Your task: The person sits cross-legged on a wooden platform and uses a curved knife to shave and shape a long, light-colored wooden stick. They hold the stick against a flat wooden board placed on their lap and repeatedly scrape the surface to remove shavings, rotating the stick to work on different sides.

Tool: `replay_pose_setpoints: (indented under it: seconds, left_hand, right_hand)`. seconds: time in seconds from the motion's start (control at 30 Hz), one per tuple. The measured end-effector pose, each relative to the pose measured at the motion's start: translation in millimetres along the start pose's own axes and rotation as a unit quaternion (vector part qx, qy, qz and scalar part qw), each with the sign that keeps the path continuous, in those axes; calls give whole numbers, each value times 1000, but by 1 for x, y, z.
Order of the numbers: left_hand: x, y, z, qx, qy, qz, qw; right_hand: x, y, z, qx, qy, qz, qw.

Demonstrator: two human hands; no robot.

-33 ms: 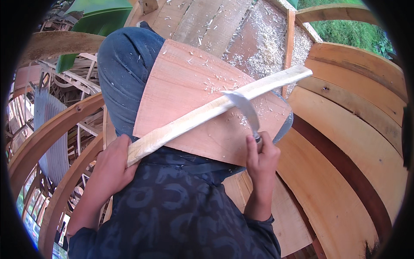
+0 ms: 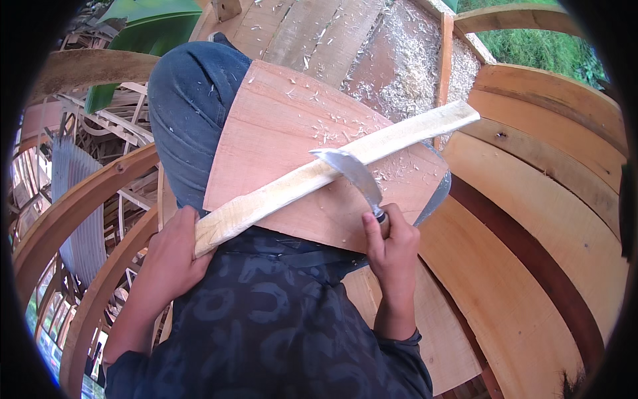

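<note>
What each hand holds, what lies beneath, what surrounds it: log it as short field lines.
Left hand: grips the near end of the pale wood strip
Right hand: holds the curved knife
Blade: crosses over the strip; contact unclear
Beneath strip: reddish board across the legs
Debris: shavings beyond the board, some on it
Right side: curved planks

Woodworking site, open-air — apparently the inside of a wooden boat hull under construction. Evidence: curved wooden ribs (image 2: pixel 119 168) at left; broad, bowed planks (image 2: pixel 525 173) ranged along the right; board flooring (image 2: pixel 286 26) strewn with wood shavings (image 2: pixel 415 80); one curved-bladed knife (image 2: pixel 360 176) crossing over a pale wooden strip (image 2: pixel 266 201). Beyond the ribs — jumbled timber offcuts (image 2: pixel 123 124), a corrugated sheet (image 2: pixel 83 246). Outdoor setting: green foliage (image 2: pixel 525 50), upper right; broad green leaf (image 2: pixel 149 36), upper left.
</note>
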State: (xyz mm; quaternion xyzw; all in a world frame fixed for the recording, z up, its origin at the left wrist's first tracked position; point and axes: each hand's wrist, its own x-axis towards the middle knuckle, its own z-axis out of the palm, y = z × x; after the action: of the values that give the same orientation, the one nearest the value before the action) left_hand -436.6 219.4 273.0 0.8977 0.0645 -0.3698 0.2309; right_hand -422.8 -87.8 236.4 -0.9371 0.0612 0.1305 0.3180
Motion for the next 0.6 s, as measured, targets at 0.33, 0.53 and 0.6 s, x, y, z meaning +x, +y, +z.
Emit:
replay_pose_setpoints:
  seconds: [0.33,0.53,0.6]
  left_hand:
    - [9,-11,7,-49,-29,23,998]
    - [12,-10,7,-72,-32,33,996]
    - [11,-17,5,-79,-48,20,996]
  right_hand:
    - [18,33,-3,-117,51,-53,990]
    - [32,70,-17,-62,152,65,984]
    - [34,97,-40,-66,194,109,973]
